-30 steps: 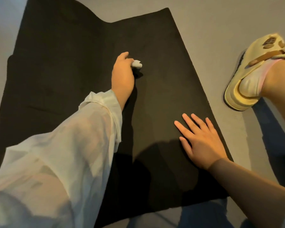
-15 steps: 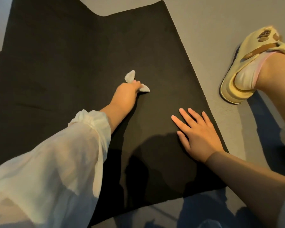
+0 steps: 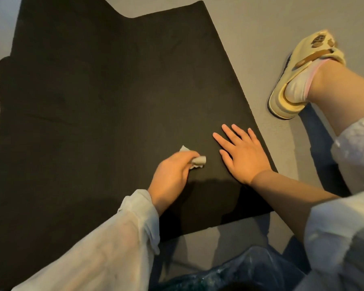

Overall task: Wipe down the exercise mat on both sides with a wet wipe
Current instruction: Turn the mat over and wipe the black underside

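Wiping the exercise mat (image 3: 118, 97) well means long overlapping passes that run right off its near edge, so no dark strip is skipped; the mat, black and lying flat on the grey floor (image 3: 261, 24), spreads far ahead and to both sides of the working grip. The left hand (image 3: 172, 175) is that grip, its fingers curled round a bunched wet wipe (image 3: 199, 161), whose pale ends poke out ahead of the knuckles against the mat. Just to the right of it, the right hand (image 3: 245, 154) lies flat with fingers spread, pinning the mat near its right edge; keeping that weight on should stop the mat creeping under the strokes. Refolding the wipe to a fresh face would help, I judge. Further right, off the mat, sits a yellow slipper (image 3: 298, 66). Against a second ago, the left hand has drawn the wipe back from mid-mat toward the body, ending beside the right hand, which has stayed planted.
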A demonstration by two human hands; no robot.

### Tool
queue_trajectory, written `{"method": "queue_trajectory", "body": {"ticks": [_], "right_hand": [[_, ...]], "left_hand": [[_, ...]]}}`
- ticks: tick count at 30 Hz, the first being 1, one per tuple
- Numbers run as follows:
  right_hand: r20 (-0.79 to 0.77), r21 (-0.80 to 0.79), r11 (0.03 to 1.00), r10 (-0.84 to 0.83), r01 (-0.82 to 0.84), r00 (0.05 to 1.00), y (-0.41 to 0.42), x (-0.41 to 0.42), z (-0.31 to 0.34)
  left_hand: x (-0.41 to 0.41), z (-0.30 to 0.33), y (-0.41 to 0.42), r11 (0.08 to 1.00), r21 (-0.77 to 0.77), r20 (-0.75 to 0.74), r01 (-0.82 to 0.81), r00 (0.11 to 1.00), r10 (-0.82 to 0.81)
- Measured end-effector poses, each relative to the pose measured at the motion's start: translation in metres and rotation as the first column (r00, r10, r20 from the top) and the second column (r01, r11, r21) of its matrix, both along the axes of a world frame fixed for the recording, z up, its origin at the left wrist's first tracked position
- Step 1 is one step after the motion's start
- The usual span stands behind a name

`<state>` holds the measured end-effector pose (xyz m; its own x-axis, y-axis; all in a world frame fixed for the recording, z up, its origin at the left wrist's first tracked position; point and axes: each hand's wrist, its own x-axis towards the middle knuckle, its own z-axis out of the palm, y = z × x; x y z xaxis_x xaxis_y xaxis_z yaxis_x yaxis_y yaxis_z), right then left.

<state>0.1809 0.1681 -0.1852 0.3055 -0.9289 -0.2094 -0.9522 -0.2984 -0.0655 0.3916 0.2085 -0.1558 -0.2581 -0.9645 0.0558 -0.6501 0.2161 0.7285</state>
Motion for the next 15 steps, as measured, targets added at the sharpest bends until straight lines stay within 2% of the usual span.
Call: {"method": "queue_trajectory", "body": {"ticks": [3, 5, 9, 13, 15], "right_hand": [[-0.001, -0.001, 1.000, 0.001, -0.001, 1.000, 0.001, -0.001, 0.000], [-0.007, -0.001, 1.000, -0.006, 0.006, 1.000, 0.001, -0.001, 0.001], [-0.016, 0.008, 1.000, -0.007, 0.007, 1.000, 0.000, 0.000, 0.001], [-0.017, 0.015, 1.000, -0.004, 0.004, 1.000, -0.001, 0.000, 0.000], [-0.012, 0.024, 1.000, -0.003, 0.003, 1.000, -0.001, -0.001, 0.001]], "left_hand": [[0.003, 0.001, -0.015, 0.982, -0.035, 0.004, -0.185, 0.983, 0.185], [0.005, -0.007, -0.021, 0.979, -0.023, 0.095, -0.201, 0.975, 0.202], [0.013, -0.020, -0.019, 0.998, 0.036, 0.354, -0.044, 0.935, 0.028], [0.031, -0.014, -0.031, 0.996, -0.074, 0.388, 0.055, 0.922, -0.022], [0.036, -0.007, -0.055, 0.994, -0.064, 0.432, 0.084, 0.900, -0.048]]}}
